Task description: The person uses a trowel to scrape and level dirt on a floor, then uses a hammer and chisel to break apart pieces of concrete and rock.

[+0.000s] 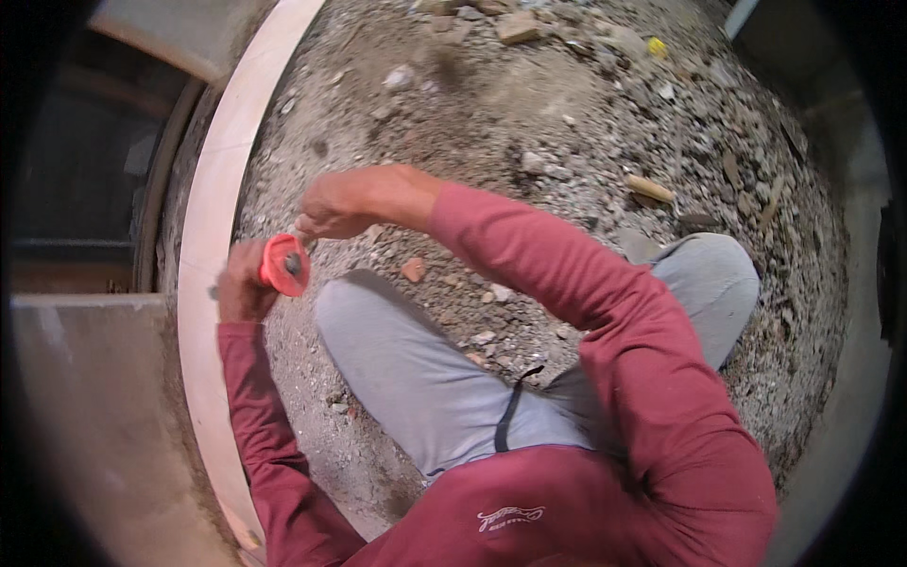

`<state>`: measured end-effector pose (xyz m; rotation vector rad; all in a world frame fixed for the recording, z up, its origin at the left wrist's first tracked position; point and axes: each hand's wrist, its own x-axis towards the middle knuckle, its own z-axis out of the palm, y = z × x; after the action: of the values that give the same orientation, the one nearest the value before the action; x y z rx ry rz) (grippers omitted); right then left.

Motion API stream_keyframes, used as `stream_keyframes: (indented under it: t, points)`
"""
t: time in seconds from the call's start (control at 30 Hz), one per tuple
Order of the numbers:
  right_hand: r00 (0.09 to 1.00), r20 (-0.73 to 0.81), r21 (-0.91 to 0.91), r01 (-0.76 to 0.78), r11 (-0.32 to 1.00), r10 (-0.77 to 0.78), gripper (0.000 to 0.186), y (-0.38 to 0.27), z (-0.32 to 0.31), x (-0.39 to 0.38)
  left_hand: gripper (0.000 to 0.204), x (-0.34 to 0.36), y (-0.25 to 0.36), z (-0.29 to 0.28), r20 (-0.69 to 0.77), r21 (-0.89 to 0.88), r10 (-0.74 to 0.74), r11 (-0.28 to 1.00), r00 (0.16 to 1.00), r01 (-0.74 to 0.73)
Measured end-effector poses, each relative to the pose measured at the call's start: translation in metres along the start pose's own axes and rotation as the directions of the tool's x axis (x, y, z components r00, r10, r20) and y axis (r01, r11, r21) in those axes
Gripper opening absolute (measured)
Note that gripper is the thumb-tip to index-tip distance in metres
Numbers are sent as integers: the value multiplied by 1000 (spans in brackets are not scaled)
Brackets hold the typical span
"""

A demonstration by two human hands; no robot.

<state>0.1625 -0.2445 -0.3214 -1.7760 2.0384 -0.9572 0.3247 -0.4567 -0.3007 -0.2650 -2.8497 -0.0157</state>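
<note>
My left hand is wrapped round what looks like a chisel, its grey metal end showing in the middle of a round orange-red hand guard. That hand is at the inner edge of a long pale wooden board, which runs along the wall on the left. Just above and to the right of the guard, my right hand is closed, its fingertips close to the guard's rim. What it holds, if anything, is hidden. The chisel's lower end is out of sight beneath the guard and hand.
I sit with bent knees on rubble-strewn ground. A tan wooden piece lies beyond my right knee, a block and a yellow scrap farther off. A dark framed opening is left of the board.
</note>
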Motion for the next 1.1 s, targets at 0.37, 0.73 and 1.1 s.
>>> stream_keyframes:
  t: [0.37,0.73,1.1]
  points:
    - [912,-28,632,-301,714,410,37,99,-107,-113,20,272,160,-63,277,270,427,825,861,-496]
    - [178,-242,962,-81,259,954,36,245,5,-183,21,472,282,34,168,-721,239,692,956,-46]
    - [-74,-388,571,-801,177,919,52,247,38,-348,27,455,353,232,-85,-968,419,179,904,-174]
